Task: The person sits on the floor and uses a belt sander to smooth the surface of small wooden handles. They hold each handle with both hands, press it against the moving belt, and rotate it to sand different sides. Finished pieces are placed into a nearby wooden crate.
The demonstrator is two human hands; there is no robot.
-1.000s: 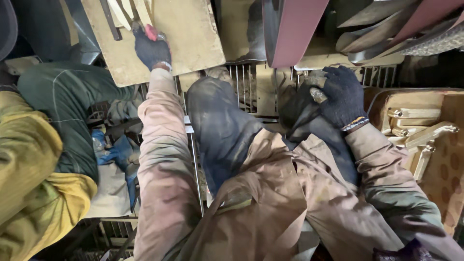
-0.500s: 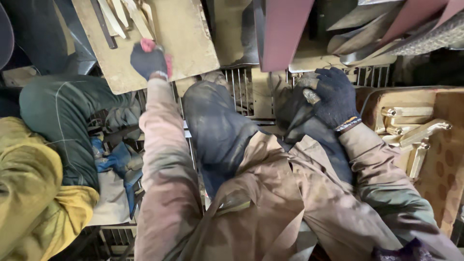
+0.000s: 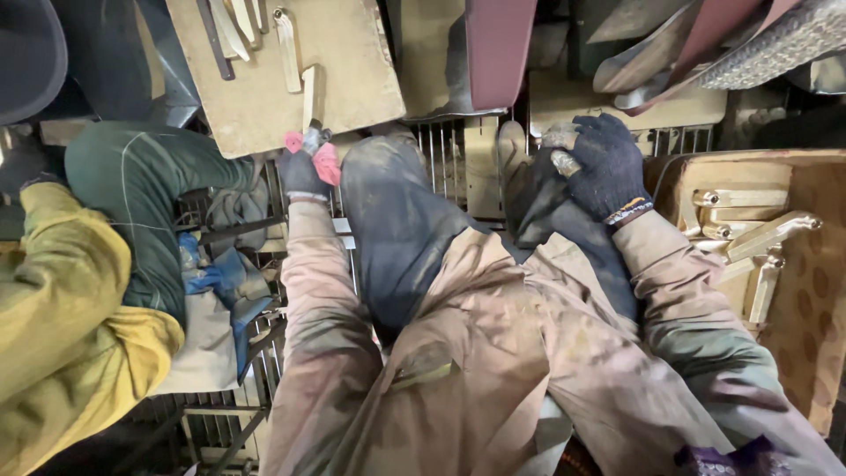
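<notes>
Left hand in its dark glove pinches a brass piece off the board, several brass parts there unpicked, while right hand grips another piece.

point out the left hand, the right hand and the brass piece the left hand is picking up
left hand [image 3: 304, 167], head view, back of the dark glove
right hand [image 3: 604, 163], head view, back of the dark knit glove
brass piece [image 3: 309, 99], head view, middle of the short bar

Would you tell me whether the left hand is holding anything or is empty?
Holding: the left hand is closed on a small metal piece at the board's edge.
</notes>
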